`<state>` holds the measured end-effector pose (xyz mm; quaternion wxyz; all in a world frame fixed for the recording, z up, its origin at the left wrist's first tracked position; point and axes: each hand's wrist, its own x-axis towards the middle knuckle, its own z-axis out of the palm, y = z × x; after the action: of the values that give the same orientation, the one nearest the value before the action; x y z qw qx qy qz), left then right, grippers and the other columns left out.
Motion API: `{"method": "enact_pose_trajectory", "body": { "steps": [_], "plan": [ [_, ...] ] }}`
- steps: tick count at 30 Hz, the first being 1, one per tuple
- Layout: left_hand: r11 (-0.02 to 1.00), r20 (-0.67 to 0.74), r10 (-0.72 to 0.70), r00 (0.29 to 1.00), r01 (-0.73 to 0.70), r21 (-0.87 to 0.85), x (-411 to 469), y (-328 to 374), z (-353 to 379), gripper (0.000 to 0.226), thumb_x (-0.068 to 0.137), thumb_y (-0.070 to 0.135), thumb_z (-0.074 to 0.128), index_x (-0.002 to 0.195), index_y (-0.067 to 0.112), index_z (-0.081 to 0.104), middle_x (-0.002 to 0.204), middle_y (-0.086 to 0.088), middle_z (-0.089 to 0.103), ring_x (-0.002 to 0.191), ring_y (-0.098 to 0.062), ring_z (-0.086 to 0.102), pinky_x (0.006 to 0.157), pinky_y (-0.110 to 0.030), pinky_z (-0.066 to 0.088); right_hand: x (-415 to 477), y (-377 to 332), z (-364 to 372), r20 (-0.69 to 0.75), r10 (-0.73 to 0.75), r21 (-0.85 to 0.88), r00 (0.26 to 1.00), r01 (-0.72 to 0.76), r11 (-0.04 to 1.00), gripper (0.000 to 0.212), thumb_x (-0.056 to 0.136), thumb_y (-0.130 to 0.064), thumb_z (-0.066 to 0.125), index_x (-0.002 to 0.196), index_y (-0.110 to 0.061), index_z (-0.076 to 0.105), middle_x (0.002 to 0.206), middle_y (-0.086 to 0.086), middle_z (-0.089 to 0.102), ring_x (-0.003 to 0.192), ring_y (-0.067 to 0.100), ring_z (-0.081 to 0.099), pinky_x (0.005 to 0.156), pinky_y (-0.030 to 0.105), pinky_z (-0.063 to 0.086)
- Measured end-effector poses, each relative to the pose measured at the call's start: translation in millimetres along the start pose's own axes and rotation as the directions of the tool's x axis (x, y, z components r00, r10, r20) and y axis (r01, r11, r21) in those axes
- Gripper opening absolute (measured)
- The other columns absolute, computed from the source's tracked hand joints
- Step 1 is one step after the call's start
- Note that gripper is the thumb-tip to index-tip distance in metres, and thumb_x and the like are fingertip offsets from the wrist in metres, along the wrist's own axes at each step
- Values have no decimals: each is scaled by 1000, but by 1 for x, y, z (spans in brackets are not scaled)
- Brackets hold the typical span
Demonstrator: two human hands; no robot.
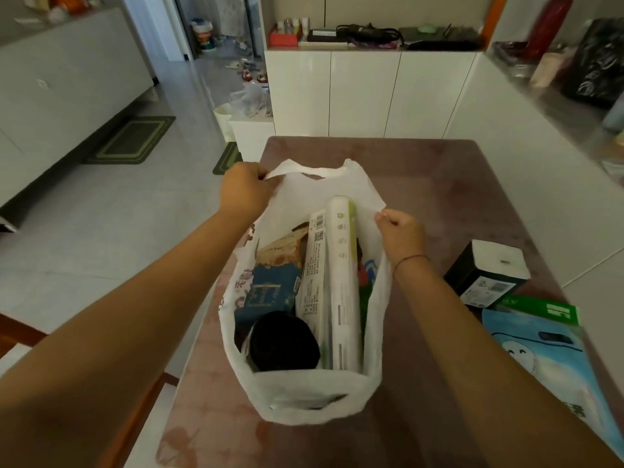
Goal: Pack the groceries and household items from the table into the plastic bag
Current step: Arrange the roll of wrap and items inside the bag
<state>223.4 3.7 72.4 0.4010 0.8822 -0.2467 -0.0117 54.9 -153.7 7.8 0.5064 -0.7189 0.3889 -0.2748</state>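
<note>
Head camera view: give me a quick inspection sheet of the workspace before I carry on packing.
Surface: reddish-brown table, bare at the far end.
Job's things: white plastic bag stands open on the table; inside are a long white roll, a blue carton and a black-lidded jar. Unpacked, to the right of the bag: a dark box with a white top, a green packet and a light blue pouch.
Clutter: nothing seen on the table beyond these.
Grippers: left hand pinches the far handle; right hand pinches the right rim.
Cables: black cord on the far counter.
Surroundings: white cabinets, grey tiled floor, green mats.
</note>
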Motion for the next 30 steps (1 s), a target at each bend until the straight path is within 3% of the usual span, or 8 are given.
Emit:
{"method": "enact_pose_trajectory", "body": {
  "steps": [3,6,10,12,16,23,27,30],
  "plan": [
    [996,123,-83,989,79,38,-5,-2,11,49,81,49,64,109,8,65,101,-14,69,86,-32,67,79,-47,57,4,0,-2,46,25,-52,999,-22,998,31,91,-21,53,83,6,65,69,9,49,67,18,42,65,25,39],
    [932,266,-204,942,104,347,-20,-14,17,93,61,63,74,134,16,41,130,-13,54,114,-34,55,95,-51,47,4,8,1,112,65,-113,992,-53,992,23,92,-20,52,78,-9,67,68,1,55,70,16,48,61,23,38],
    [848,424,-294,856,29,530,-49,-34,17,60,76,47,71,117,8,49,102,-8,57,88,-25,58,75,-35,48,1,14,-3,97,89,-58,991,-84,995,22,92,-20,51,79,-9,65,75,0,57,74,14,50,67,22,38],
    [895,379,-212,901,24,445,-59,-39,16,36,91,35,56,105,3,61,88,-9,61,72,-24,58,63,-31,46,0,13,-4,79,66,16,995,-67,998,22,92,-16,51,77,-13,66,75,-2,59,72,11,51,69,22,41],
    [975,139,-138,981,110,193,-63,-41,5,31,97,25,45,101,10,72,82,-12,68,48,-16,50,44,-24,35,-5,10,3,74,1,111,997,-9,994,28,91,-16,51,111,-9,68,102,-2,65,95,14,60,87,26,48],
    [988,88,-127,988,117,104,-74,-30,3,35,96,34,47,98,12,73,70,-10,64,46,-14,50,46,-22,35,-12,27,7,131,44,7,990,-45,999,24,93,-20,49,107,-9,64,109,16,67,98,29,62,88,37,50],
    [988,50,-78,996,70,136,-77,-22,4,47,94,48,43,102,13,72,81,-1,67,55,-8,54,50,-21,39,-15,24,-10,119,-15,33,993,11,999,28,96,-26,46,120,-16,56,104,3,63,85,11,57,78,24,49],
    [985,38,-62,997,55,164,-76,-23,6,49,93,53,40,104,16,71,94,1,73,58,-9,59,54,-23,47,-18,37,-30,48,5,55,999,-7,998,40,95,-38,42,132,-21,47,113,3,59,99,15,56,92,32,48]
  ]
}}
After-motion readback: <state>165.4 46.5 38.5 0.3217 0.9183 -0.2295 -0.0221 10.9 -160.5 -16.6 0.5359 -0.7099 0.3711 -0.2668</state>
